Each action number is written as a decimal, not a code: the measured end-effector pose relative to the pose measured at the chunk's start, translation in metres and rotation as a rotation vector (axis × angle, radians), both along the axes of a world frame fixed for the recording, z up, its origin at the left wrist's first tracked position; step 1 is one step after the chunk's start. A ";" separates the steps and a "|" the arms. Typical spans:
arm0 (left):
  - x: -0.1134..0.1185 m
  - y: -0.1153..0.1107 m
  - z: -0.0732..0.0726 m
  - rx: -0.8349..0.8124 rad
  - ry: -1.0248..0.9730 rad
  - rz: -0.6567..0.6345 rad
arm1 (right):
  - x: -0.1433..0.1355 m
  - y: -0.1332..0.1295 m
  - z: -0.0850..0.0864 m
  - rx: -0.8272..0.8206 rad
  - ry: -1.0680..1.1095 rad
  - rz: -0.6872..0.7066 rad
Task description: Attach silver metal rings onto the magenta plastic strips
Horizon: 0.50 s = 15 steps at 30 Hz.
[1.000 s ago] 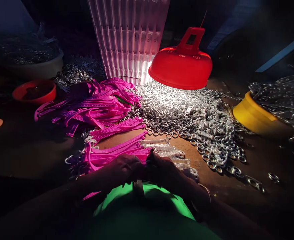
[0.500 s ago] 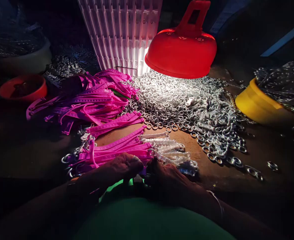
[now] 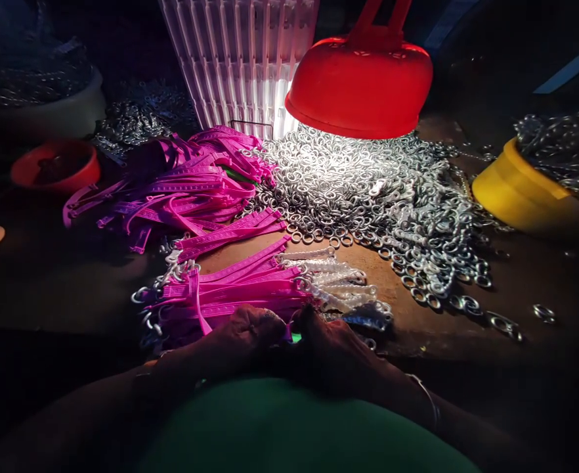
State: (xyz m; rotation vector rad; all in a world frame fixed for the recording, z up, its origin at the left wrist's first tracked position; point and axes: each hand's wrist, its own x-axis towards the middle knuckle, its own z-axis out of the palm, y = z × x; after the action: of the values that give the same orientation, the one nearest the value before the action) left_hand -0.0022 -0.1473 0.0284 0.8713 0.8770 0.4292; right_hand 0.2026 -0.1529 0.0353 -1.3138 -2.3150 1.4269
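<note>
i see heaped metal rings | red lamp above them | pink straps at their front left | silvery strips alongside | left hand, right hand close together by the straps, fingers bent, grasp too dark to tell

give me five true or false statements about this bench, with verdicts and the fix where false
1. The red lamp is above the heap of metal rings. True.
2. The yellow container stands left of the red lamp in the picture. False: the yellow container is on the right of it.
3. Pink straps lie left of the heap of metal rings. True.
4. The left hand and right hand are far apart. False: the left hand and right hand are close together.
5. The small bowl on the left is red. True.
</note>
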 end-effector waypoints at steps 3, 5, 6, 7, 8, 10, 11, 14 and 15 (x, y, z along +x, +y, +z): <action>0.000 -0.008 -0.003 0.006 -0.036 0.056 | -0.003 -0.002 0.004 -0.042 -0.020 -0.036; 0.001 -0.013 -0.004 0.020 -0.060 0.104 | -0.004 -0.003 0.007 -0.055 0.040 -0.051; 0.002 -0.015 -0.003 0.019 -0.086 0.117 | -0.004 -0.004 0.007 -0.063 0.075 -0.055; 0.003 -0.016 -0.002 0.011 -0.108 0.134 | -0.003 -0.005 0.006 -0.071 0.107 -0.059; 0.004 -0.018 -0.001 0.000 -0.114 0.157 | -0.003 -0.006 0.004 -0.078 0.137 -0.065; 0.005 -0.019 0.002 -0.033 -0.105 0.216 | -0.003 -0.006 -0.004 -0.080 0.184 -0.075; 0.005 -0.020 0.003 -0.051 -0.106 0.239 | -0.004 -0.006 -0.010 -0.076 0.206 -0.078; 0.004 -0.017 0.001 -0.099 -0.140 0.212 | -0.006 -0.002 -0.025 -0.059 0.204 -0.038; 0.004 -0.016 -0.002 -0.128 -0.155 0.192 | -0.007 0.000 -0.028 -0.053 0.186 -0.011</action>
State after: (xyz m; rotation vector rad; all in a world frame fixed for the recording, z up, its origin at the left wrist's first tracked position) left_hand 0.0016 -0.1633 0.0262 0.6297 0.8380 0.5927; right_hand 0.1953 -0.1528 0.0068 -1.1509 -2.1622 1.5454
